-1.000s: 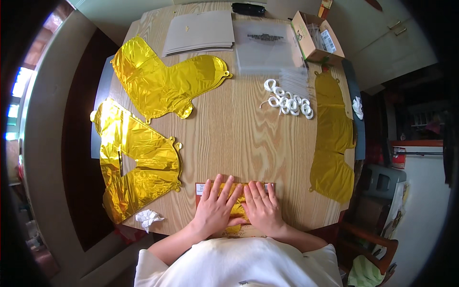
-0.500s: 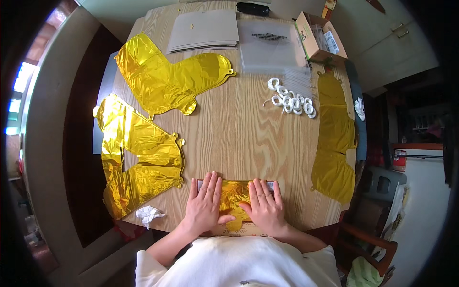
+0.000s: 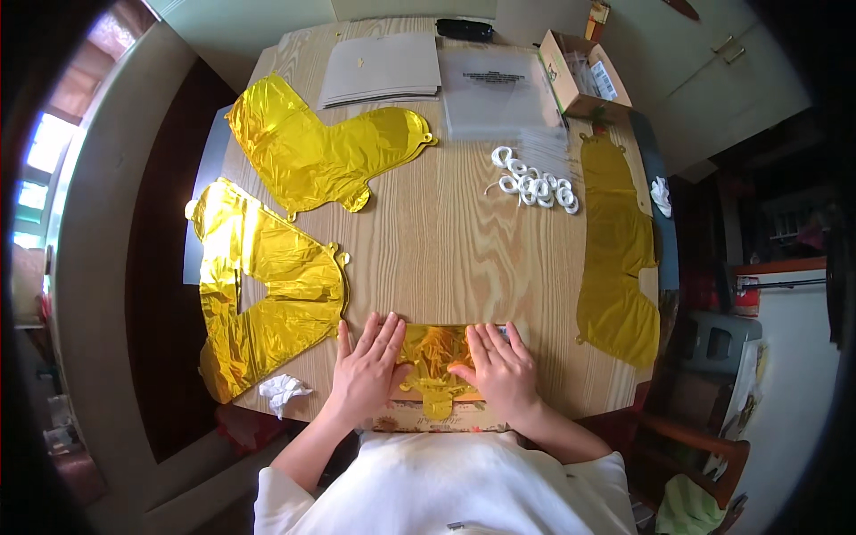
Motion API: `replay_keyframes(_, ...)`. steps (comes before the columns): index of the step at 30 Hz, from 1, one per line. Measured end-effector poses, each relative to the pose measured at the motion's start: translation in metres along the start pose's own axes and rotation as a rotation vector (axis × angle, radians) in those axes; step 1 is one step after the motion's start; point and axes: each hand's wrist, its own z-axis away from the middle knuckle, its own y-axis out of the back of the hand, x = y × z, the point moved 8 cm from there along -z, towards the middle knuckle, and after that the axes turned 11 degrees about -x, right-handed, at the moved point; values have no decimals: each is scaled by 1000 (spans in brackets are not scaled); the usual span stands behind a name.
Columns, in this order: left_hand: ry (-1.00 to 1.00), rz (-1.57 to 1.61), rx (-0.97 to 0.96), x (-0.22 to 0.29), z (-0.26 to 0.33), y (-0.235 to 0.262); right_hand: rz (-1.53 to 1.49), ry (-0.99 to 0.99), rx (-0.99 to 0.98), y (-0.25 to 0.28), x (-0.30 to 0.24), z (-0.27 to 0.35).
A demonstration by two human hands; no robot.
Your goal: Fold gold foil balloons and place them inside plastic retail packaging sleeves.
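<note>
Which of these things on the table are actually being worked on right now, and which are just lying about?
In use:
- left hand and right hand, flat on the folded gold foil balloon
- patterned card under it

Lying about:
- three flat gold balloons
- white ribbon coils
- grey sheets
- cardboard box
- crumpled tissue

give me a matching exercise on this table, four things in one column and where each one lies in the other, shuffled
Things:
1. folded gold foil piece
2. white ribbon coils
3. open cardboard box
4. crumpled white tissue

Places:
a. far right corner of the wooden table
b. near left edge, beside the big flat gold foil balloon
c. near edge, pressed flat between the left hand and right hand
d. right of the table's middle, below the clear plastic sheets

Pairs: 1-c, 2-d, 3-a, 4-b
</note>
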Motion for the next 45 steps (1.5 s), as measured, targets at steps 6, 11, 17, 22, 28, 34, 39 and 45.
replay_keyframes(6,-16,52,15,0,1,-3,15,28,-21,-3,-1,5)
replay_keyframes(11,0,15,-27,-1,3,-6,23,41,-39,-9,-1,9)
replay_keyframes(17,-1,-1,-14,-2,8,-6,105,-11,-33,-10,-1,14)
replay_keyframes(22,2,-16,17,-3,8,-4,121,-23,5,-7,0,15)
replay_keyframes(28,-136,-40,131,11,-21,41,136,-17,18,-10,0,18)
replay_keyframes(34,-586,38,26,51,-55,15,138,-15,12,-9,-2,21)
replay_keyframes(39,-570,-123,109,52,-53,10,109,-52,12,-6,3,27)
replay_keyframes(45,-578,-97,89,50,-54,6,-40,106,21,9,-27,33)
